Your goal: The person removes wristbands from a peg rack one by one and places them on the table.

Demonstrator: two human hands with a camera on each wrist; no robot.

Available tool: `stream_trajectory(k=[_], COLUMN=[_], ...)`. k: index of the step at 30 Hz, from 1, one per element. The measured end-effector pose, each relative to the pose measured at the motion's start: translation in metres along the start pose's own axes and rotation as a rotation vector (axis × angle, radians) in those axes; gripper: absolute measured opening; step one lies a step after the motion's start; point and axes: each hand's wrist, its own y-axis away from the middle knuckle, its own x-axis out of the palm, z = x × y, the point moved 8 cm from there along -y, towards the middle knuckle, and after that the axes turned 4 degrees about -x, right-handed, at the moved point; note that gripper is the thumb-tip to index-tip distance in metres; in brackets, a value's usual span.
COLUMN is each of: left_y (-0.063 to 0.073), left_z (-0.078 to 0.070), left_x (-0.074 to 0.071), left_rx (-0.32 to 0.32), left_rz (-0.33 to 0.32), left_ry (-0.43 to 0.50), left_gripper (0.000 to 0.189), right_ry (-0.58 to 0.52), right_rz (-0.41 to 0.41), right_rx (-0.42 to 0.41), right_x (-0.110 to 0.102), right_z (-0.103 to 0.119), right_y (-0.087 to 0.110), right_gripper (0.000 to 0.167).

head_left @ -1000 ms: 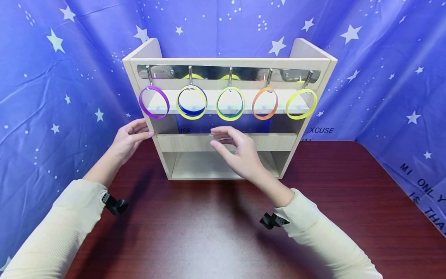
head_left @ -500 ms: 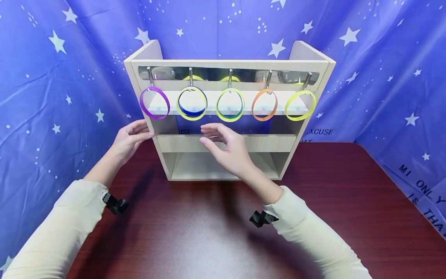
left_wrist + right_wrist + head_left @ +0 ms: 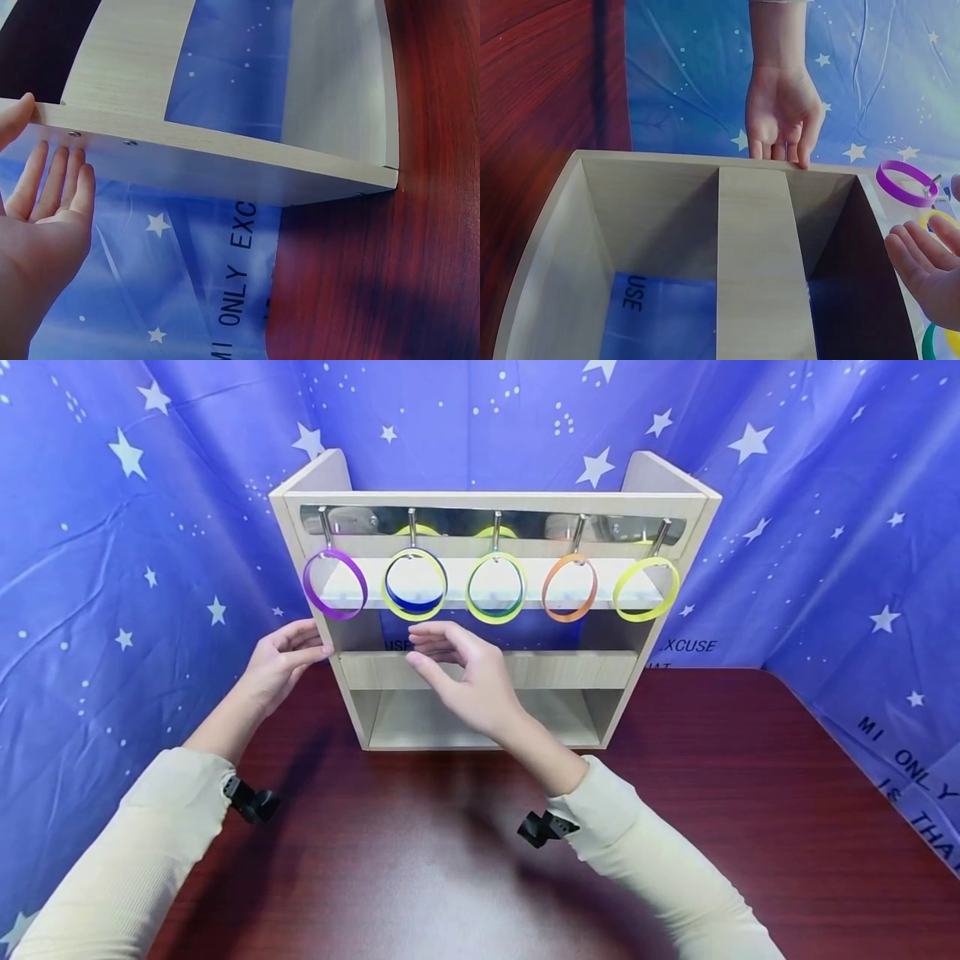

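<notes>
My left hand (image 3: 281, 664) rests on the left side panel (image 3: 225, 169) of a pale wooden shelf unit (image 3: 487, 670). Its thumb touches the panel's front edge, while fairly straight fingers lie against the outer face. In front of the unit my right hand (image 3: 468, 677) hovers with loosely bent fingers and holds nothing. Just above it, coloured wristbands hang from hooks on a metal rail (image 3: 450, 523): a purple band (image 3: 307, 589), a yellow band (image 3: 384, 589) with a blue band (image 3: 412, 606), a yellow-and-green pair (image 3: 470, 597), an orange band (image 3: 547, 593) and a yellow band (image 3: 618, 597).
The unit stands on a dark red wooden table (image 3: 420, 843). Blue star-print curtains (image 3: 112, 568) hang behind it and at both sides. Black wrist cameras (image 3: 251, 802) are strapped over the cream sleeves (image 3: 161, 827).
My right hand has moved left, from below the yellow-and-green pair to below the yellow and blue bands. The left hand stays on the side panel, and the bands hang as before.
</notes>
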Motion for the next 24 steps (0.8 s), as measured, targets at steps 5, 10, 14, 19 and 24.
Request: stream_trajectory(k=[5, 10, 14, 19, 24], left_y=[-0.001, -0.002, -0.002, -0.001, -0.003], left_z=[0.0, 0.002, 0.004, 0.006, 0.004], left_x=[-0.001, -0.003, -0.006, -0.007, -0.006], left_rx=[0.004, 0.014, 0.017, 0.007, 0.012], left_rz=[-0.009, -0.012, -0.014, -0.01, -0.011], left_ry=[-0.006, -0.006, -0.002, -0.016, -0.027], left_gripper=[0.034, 0.034, 0.034, 0.035, 0.035], right_ry=[-0.013, -0.04, -0.059, -0.07, -0.086], right_rz=[-0.009, -0.016, -0.019, -0.037, -0.07], right_rx=[-0.006, -0.016, -0.021, 0.003, 0.013], right_x=[0.006, 0.012, 0.018, 0.023, 0.025], right_z=[0.002, 0.006, 0.008, 0.005, 0.006], right_y=[-0.004, -0.008, -0.01, -0.01, -0.014], right_gripper=[0.029, 0.03, 0.03, 0.03, 0.03])
